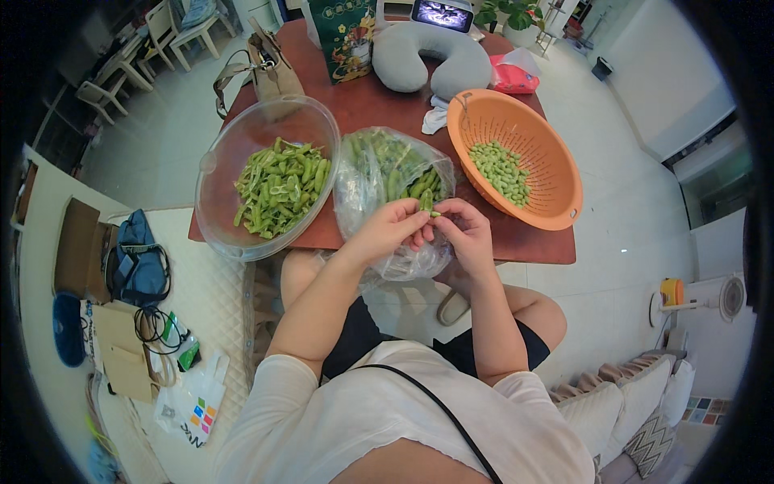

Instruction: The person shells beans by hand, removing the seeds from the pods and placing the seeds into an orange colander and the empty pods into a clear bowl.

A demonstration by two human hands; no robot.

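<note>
Between my hands is a green bean pod (426, 200), its upper part upright and its lower end pinched by both sets of fingertips. My left hand (395, 229) closes on it from the left, and my right hand (465, 230) grips it from the right. Just behind and below them lies a clear plastic bag (359, 198) with whole pods inside. To the left, a clear plastic basin (211, 189) holds a heap of green pods (282, 185). At the right, an orange colander (556, 181) contains shelled green beans (500, 171).
The reddish-brown table (528, 246) also bears a grey neck pillow (431, 56), a phone (442, 14) showing a picture, a dark green bag (345, 40), a tan handbag (274, 73), a crumpled tissue (435, 115) and a pink tissue pack (516, 73). A padded seat with bags is at left.
</note>
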